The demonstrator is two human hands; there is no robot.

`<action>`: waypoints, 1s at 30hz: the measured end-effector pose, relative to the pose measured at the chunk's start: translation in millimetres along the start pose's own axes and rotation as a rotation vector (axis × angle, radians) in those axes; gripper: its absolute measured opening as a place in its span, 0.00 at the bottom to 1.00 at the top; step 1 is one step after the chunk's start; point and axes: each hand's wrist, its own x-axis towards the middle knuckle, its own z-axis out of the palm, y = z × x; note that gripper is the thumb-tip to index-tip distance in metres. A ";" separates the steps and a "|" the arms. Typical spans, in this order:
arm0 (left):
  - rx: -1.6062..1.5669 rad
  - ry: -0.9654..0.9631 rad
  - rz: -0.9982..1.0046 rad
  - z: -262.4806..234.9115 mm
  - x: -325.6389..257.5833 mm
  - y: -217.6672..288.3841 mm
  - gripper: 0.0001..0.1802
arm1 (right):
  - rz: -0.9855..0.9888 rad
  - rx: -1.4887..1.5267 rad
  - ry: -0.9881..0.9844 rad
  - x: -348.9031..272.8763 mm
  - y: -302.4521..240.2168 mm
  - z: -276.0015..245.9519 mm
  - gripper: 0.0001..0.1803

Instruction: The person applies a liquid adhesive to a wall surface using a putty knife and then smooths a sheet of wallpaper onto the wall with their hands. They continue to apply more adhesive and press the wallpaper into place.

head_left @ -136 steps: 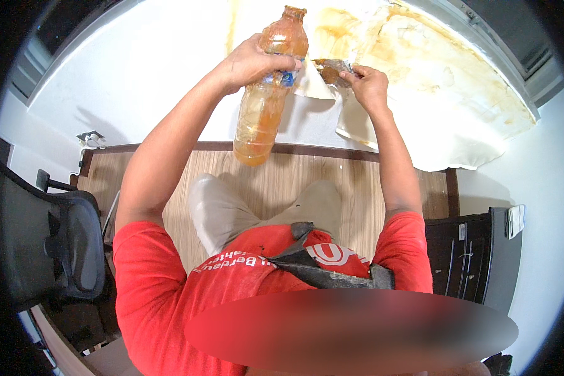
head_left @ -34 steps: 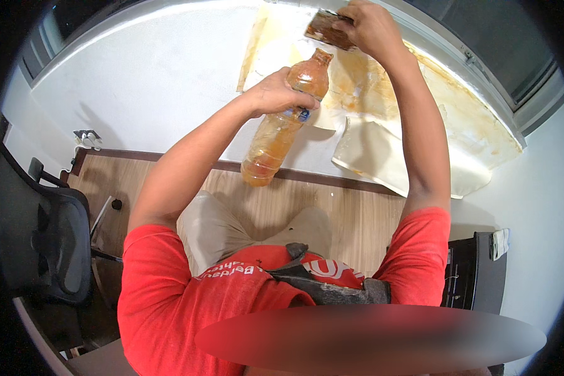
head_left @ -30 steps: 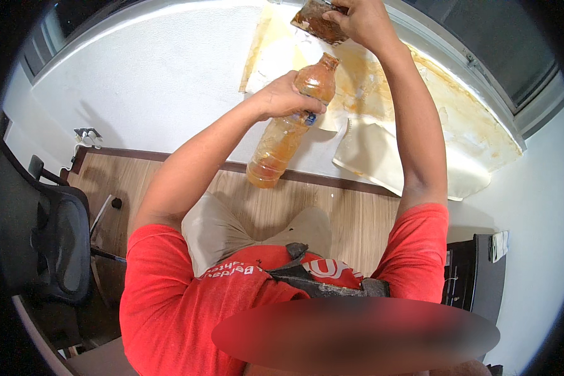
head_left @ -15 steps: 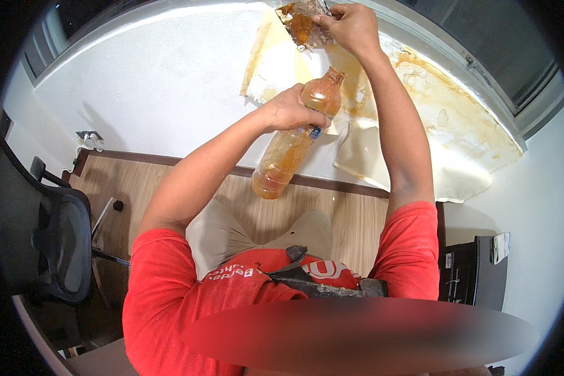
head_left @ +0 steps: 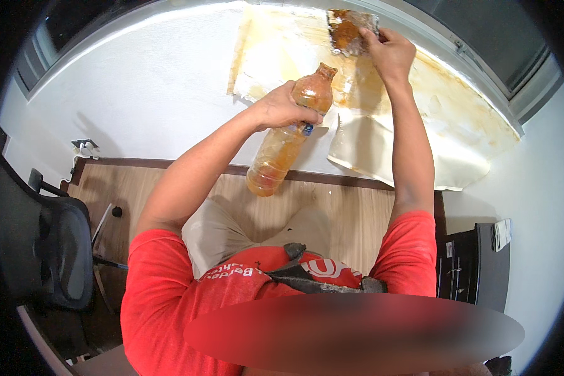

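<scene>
My left hand (head_left: 282, 109) is wrapped round the upper part of a large clear plastic bottle (head_left: 279, 153) smeared inside with orange-brown residue. The bottle tilts, its open mouth up and to the right. Farther up, my right hand (head_left: 391, 56) pinches a thin, flat, square piece (head_left: 348, 31) stained with amber-brown glue by its right side. That piece lies against or just in front of the wall, over a patch coated in yellowish glue (head_left: 282, 44); whether it touches cannot be made out. A cream sheet (head_left: 373, 147) hangs peeled down from the wall at the right.
A window (head_left: 482, 50) with a pale sill runs above the wall. At the left stand a black mesh chair (head_left: 59, 244) and a wall socket with plugs (head_left: 86, 147). A dark cabinet (head_left: 473, 263) with a folded cloth (head_left: 501, 234) is at the right. Wood-look floor (head_left: 232, 203) lies below.
My right hand has moved right and slightly down with the stained piece, away from above the bottle. The left hand and the bottle have barely shifted; the view moved a little.
</scene>
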 end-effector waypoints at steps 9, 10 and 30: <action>-0.001 -0.051 0.021 -3.0 -6.7 19.8 0.53 | 0.240 0.054 0.074 -35.4 51.4 -67.4 0.27; 0.006 -0.062 0.022 -3.4 -8.7 24.9 0.53 | 0.254 0.159 0.057 -41.5 47.2 -67.4 0.27; -0.012 0.059 0.025 -8.1 -29.6 41.7 0.55 | -0.052 0.160 -0.158 -62.3 -2.4 46.7 0.15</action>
